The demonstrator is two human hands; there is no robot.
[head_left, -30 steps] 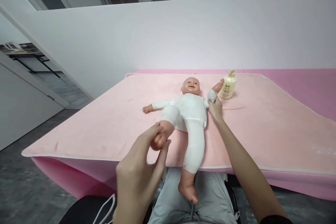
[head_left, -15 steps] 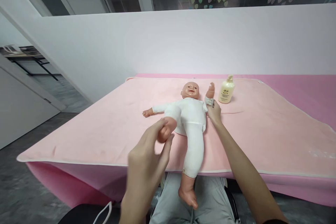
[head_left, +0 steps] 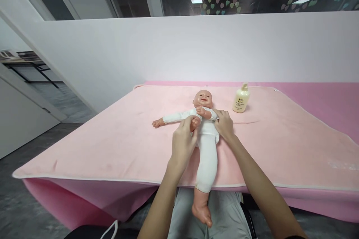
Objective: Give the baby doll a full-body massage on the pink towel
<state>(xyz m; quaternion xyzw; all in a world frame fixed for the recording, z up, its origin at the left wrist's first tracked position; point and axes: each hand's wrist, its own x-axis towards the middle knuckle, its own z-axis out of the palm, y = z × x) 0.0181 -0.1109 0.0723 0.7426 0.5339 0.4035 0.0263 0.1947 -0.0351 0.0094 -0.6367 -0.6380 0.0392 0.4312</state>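
Note:
A baby doll (head_left: 208, 138) with a white cloth body lies on its back on a pink blanket (head_left: 112, 138), head toward the wall. My left hand (head_left: 183, 140) is closed around the doll's foot on the picture's left, with that leg folded up over the belly. My right hand (head_left: 224, 123) grips the doll's arm on the right, which is bent across the chest toward the raised foot. The doll's other arm stretches out to the left on the blanket. Its other leg hangs over the table's front edge, above my lap.
A pale yellow pump bottle (head_left: 241, 99) stands on the blanket to the right of the doll's head. Behind the table rises a white wall (head_left: 196, 48). Pink cloth (head_left: 322, 101) shows under the blanket. A white cord (head_left: 110, 229) is at the lower left.
My left hand has pushed the doll's foot forward and up to its chest. My right hand has folded the doll's arm inward across the chest, where before it pointed up.

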